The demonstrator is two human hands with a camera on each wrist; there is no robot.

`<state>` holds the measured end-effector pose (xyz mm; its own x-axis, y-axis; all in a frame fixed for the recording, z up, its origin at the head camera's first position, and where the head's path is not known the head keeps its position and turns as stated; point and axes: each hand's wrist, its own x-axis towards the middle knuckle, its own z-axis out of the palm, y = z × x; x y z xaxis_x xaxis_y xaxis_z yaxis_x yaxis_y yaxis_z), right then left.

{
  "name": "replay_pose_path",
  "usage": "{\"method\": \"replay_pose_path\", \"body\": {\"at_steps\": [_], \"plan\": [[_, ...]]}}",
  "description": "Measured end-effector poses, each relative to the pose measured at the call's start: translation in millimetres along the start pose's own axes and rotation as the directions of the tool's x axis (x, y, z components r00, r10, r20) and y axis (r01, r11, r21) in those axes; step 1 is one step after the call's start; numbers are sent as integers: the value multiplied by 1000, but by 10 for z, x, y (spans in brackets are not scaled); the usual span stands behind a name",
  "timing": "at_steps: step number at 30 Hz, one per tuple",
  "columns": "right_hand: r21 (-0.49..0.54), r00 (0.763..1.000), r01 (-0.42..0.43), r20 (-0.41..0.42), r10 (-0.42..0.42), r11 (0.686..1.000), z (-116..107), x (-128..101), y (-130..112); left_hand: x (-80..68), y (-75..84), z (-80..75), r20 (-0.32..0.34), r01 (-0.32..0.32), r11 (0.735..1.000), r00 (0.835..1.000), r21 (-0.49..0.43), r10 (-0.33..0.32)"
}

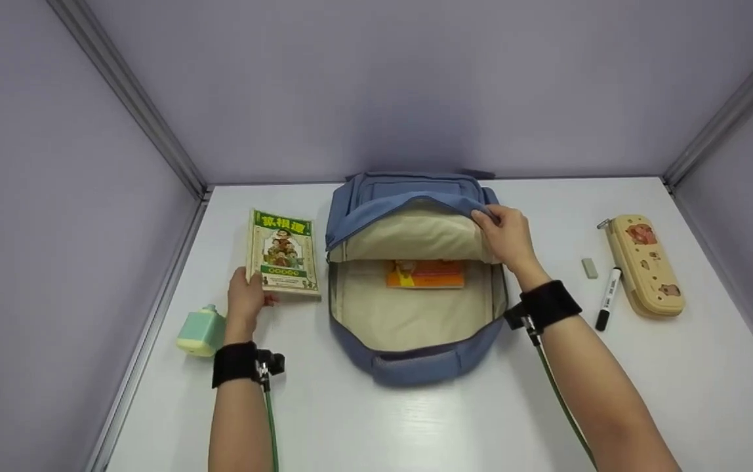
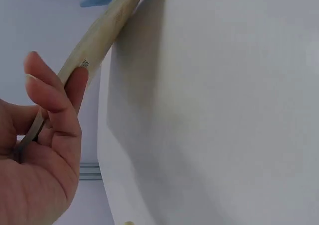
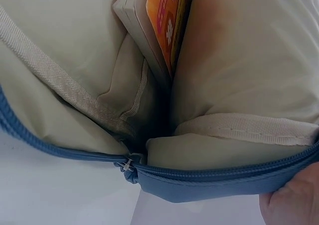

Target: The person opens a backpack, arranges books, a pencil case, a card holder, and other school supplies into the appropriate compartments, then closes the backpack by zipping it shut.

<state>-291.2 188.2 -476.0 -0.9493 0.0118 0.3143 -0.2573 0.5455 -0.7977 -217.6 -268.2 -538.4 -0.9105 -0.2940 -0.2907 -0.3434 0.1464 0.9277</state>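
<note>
Backpack lies flat in the middle of the white worktop, unzipped and gaping. Right hand has its grip curled round the raised blue flap, holding the mouth open. Left hand has its grip pinched on the near edge of the green book, just left of the bag, one edge lifted off the worktop. By the look of it, one orange book is already inside against the cream lining; the green one is yet to go in, and the mint bottle, eraser, marker and pencil case lie outside. Left wrist view shows what the head view cannot: fingers wrapped over the book's page edge. Right wrist view peers into the bag, the orange book tucked in a lining pocket above the zip.
</note>
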Motion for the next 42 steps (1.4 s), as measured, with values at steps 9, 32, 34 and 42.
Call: {"method": "replay_pose_path", "body": {"at_steps": [9,32,34,42], "plan": [[6,1000,20,-1,-20,1000,4,7,1,-127,325,71,-160,-186,941,976,-282,144],[-6,1000,10,8,-10,1000,-12,28,-1,-601,962,426,135,-362,764,855,-534,500],[-1,1000,-1,13,1,1000,-16,40,-8,-619,965,462,195,-338,769,840,-542,507],[-7,999,-30,12,30,1000,-42,113,-19,-657,887,517,399,-270,806,759,-527,515]]}}
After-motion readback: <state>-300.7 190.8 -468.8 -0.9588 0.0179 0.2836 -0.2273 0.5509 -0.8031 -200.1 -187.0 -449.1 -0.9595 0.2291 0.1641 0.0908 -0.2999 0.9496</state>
